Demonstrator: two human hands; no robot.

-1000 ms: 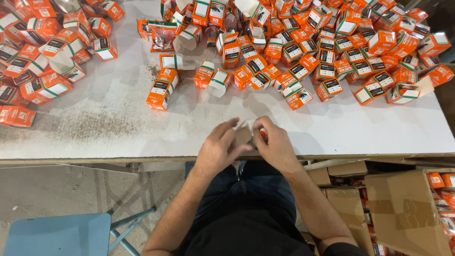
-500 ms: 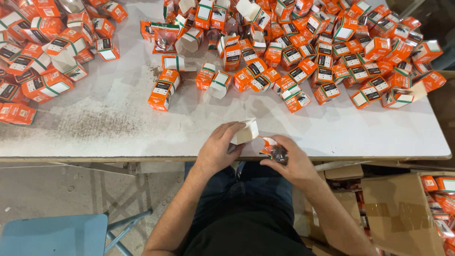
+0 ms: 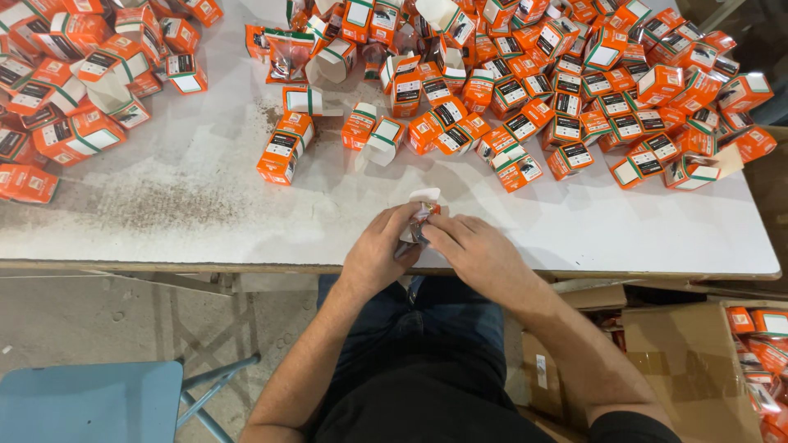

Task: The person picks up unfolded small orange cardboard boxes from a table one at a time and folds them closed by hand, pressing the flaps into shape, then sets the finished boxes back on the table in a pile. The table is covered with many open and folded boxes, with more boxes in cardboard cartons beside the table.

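At the near edge of the white tabletop point(image 3: 189, 205), the left hand point(image 3: 379, 250) and right hand point(image 3: 472, 250) both pinch 1 small open box point(image 3: 420, 212), steadying it from 2 sides, near the orange box pile point(image 3: 574, 90).

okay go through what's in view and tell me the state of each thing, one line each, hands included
Left hand: closed around a small box, over the table edge.
Right hand: fingers pushing into the same box.
Small box: held between both hands, white flap open.
Orange boxes: heaped loose, some open, some shut.
White table: scuffed and stained.
Cardboard carton: open, orange boxes inside.
Blue stool: unoccupied.
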